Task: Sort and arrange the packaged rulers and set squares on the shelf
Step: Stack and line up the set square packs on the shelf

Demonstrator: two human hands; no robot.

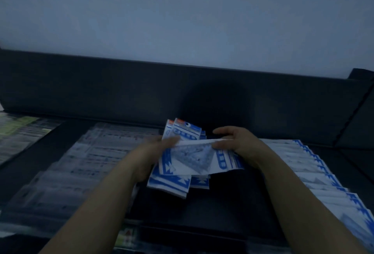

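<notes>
the light is dim and bluish here. my right hand (236, 144) pinches the right end of one blue-and-white set square packet (194, 158) between thumb and curled fingers, holding it tilted just above the shelf (222, 209). my left hand (159, 148) is blurred. its fingers reach to the packet's left edge and lie across a stack of like packets (174, 180) beneath, but i cannot tell whether they actually grip anything. the stack's orange-tabbed tops stick out past my fingers toward the back, and its lower ends rest on the shelf.

the shelf is a dark, flat surface with a low dark back panel (141, 87) along its far side, and a pale bare wall (182, 10) rises behind that. to my right, a fanned row of packets (323, 174) runs from near my wrist down toward the near edge, each overlapping the next. to my left, clear ruler packs (81, 162) lie flat in overlapping rows, too smeared to read. further left, well apart, lie greenish packs (18, 130) at the frame's edge.
</notes>
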